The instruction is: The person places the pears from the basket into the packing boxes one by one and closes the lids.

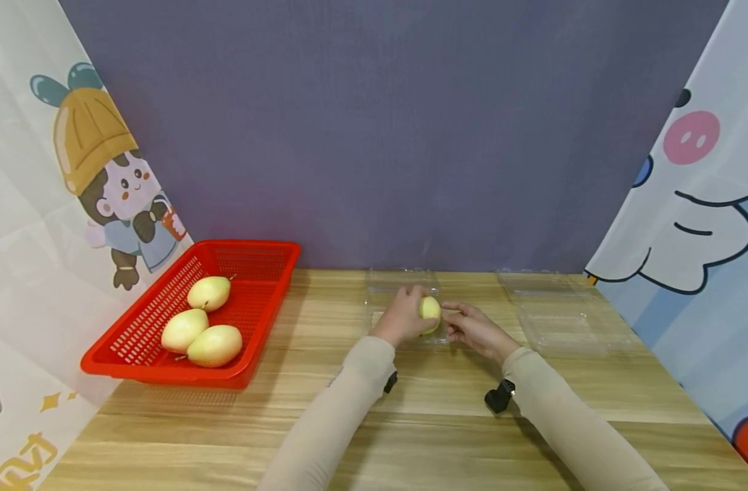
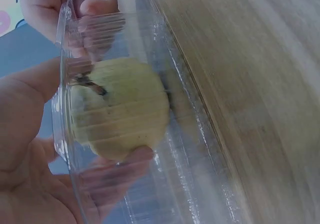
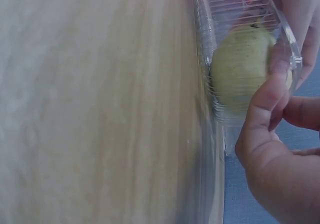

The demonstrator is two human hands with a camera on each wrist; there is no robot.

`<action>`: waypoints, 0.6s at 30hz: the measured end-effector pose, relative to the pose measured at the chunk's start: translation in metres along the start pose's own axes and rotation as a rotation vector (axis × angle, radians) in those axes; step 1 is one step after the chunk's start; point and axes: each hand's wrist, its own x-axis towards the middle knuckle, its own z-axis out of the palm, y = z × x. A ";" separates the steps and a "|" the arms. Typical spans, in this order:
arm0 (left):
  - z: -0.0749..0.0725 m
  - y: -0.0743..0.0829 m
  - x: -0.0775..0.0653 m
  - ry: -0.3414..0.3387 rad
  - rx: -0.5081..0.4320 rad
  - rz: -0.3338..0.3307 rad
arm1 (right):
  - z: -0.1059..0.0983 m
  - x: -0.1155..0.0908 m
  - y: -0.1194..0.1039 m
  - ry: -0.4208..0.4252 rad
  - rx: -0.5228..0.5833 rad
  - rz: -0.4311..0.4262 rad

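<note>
My left hand (image 1: 403, 317) grips a yellow-green pear (image 1: 430, 314) from the left, inside a clear plastic box (image 1: 375, 300) on the table. In the left wrist view the pear (image 2: 122, 109) shows through the ribbed wall, its brown stem toward the rim and my fingers curled round it. My right hand (image 1: 476, 331) is at the box's right end. Seen from the right wrist, its thumb and fingers (image 3: 262, 104) pinch the rim close beside the pear.
A red plastic basket (image 1: 269, 300) on the left holds three pears (image 1: 214, 346). Another clear plastic container (image 1: 558, 320) lies to the right on the wooden table (image 1: 435, 423). A grey-blue panel (image 1: 374, 136) stands behind, with printed sheets at both sides.
</note>
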 end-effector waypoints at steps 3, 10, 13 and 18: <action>0.002 0.000 0.001 0.009 0.005 -0.004 | 0.000 0.000 0.000 0.009 0.000 0.007; 0.004 -0.001 0.002 0.020 0.042 -0.002 | 0.001 -0.001 -0.001 0.011 0.000 0.006; 0.002 0.002 0.000 0.010 0.049 -0.015 | 0.001 -0.001 -0.002 0.014 0.009 0.006; -0.002 0.008 -0.005 -0.018 0.062 -0.040 | 0.001 -0.002 -0.002 0.011 0.010 0.008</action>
